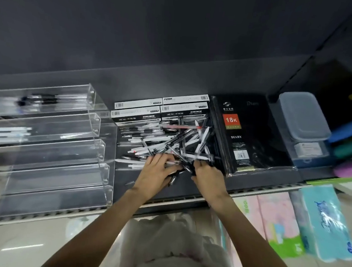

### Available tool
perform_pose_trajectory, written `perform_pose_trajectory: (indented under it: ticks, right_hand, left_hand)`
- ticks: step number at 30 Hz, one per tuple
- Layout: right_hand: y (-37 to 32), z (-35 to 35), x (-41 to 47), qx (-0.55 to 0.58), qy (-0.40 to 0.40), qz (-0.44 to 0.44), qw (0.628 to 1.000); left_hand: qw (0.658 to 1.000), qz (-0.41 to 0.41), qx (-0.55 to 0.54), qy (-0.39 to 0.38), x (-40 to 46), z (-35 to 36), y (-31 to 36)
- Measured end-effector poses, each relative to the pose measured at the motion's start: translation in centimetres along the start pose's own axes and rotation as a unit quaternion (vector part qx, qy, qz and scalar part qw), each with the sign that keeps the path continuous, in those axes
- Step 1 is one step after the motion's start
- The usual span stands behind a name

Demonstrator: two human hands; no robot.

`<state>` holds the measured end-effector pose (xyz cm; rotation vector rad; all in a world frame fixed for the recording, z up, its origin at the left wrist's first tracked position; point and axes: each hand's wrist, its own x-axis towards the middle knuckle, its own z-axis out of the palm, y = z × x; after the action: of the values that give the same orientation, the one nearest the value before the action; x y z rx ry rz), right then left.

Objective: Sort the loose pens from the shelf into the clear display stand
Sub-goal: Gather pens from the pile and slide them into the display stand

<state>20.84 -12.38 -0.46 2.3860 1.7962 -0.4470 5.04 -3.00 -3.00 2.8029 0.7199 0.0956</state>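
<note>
A heap of loose black and white pens (170,141) lies on the dark shelf (256,185) between the clear tiered display stand (70,153) and a black diary. My left hand (155,174) rests on the near edge of the heap, fingers curled around black pens. My right hand (207,177) grips a bunch of black pens (186,166) beside it. The stand's top tier holds a few black pens (39,100); the second tier holds white pens (8,132). The lower tiers look empty.
Several black-and-white pen boxes (160,109) sit behind the heap. A black diary (251,136) marked 18K lies to the right, then a clear plastic container (303,118). Tissue packs (326,223) lie below the shelf at right. The shelf's front rail (179,199) runs under my wrists.
</note>
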Motion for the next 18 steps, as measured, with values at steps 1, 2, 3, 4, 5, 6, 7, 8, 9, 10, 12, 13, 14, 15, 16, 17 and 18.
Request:
perform_pose_trajectory:
  ticks: [1,2,3,4,5,6,7,8,9,10,12,13,14,15,16,17,18]
  right_hand:
    - [-0.1,-0.2,0.3,0.004,0.005,0.002,1.000]
    - [-0.3,-0.3,0.5,0.006,0.009,0.005,1.000]
    - [-0.4,-0.3,0.6,0.007,0.009,0.006,1.000]
    - [-0.5,-0.2,0.7,0.009,0.009,0.007,1.000]
    - [-0.6,-0.2,0.8,0.012,0.011,0.008,1.000]
    - [-0.6,-0.2,0.9,0.014,0.012,0.009,1.000]
    - [-0.6,-0.1,1.0,0.015,0.014,0.010,1.000]
    - [-0.5,0.0,1.0,0.016,0.016,0.010,1.000]
    - [-0.5,0.1,1.1,0.018,0.017,0.011,1.000]
    - [-0.5,0.1,1.1,0.021,0.019,0.013,1.000]
    - [-0.5,0.2,1.1,0.023,0.019,0.015,0.999]
    - [-0.5,0.2,1.0,0.025,0.019,0.016,0.999]
    - [-0.5,0.2,1.0,0.029,0.021,0.016,0.999]
    - [-0.5,0.1,0.9,0.038,0.025,0.018,0.999]
    - [-0.4,0.1,0.9,0.051,0.030,0.019,0.998]
    - [-0.3,0.1,0.8,0.065,0.037,0.021,0.997]
    - [-0.1,0.1,0.7,0.076,0.044,0.023,0.996]
  left_hand:
    - [1.000,-0.004,-0.015,0.004,0.0,0.1,-0.3]
    - [1.000,-0.005,-0.031,-0.001,0.0,0.2,-0.6]
    - [0.999,0.000,-0.045,-0.010,-0.1,0.2,-1.0]
    - [0.998,0.005,-0.056,-0.018,-0.2,0.2,-1.2]
    - [0.998,0.006,-0.064,-0.019,-0.4,0.2,-1.4]
    - [0.997,-0.003,-0.074,-0.015,-0.7,0.0,-1.4]
    - [0.996,-0.020,-0.082,-0.001,-0.9,-0.1,-1.2]
    - [0.996,-0.039,-0.078,0.009,-1.2,-0.2,-0.9]
    - [0.997,-0.056,-0.060,0.011,-1.4,-0.1,-0.5]
    - [0.997,-0.072,-0.032,0.000,-1.3,-0.1,0.0]
    - [0.995,-0.087,0.036,-0.038,-0.9,0.1,0.9]
    - [0.993,-0.087,0.063,-0.054,-0.6,0.2,1.2]
    - [0.990,-0.090,0.080,-0.069,-0.3,0.4,1.3]
    - [0.989,-0.092,0.091,-0.072,-0.1,0.4,1.3]
    - [0.989,-0.093,0.098,-0.067,0.1,0.3,1.2]
    - [0.988,-0.092,0.105,-0.068,0.3,0.2,1.0]
    - [0.986,-0.088,0.116,-0.077,0.5,0.2,0.9]
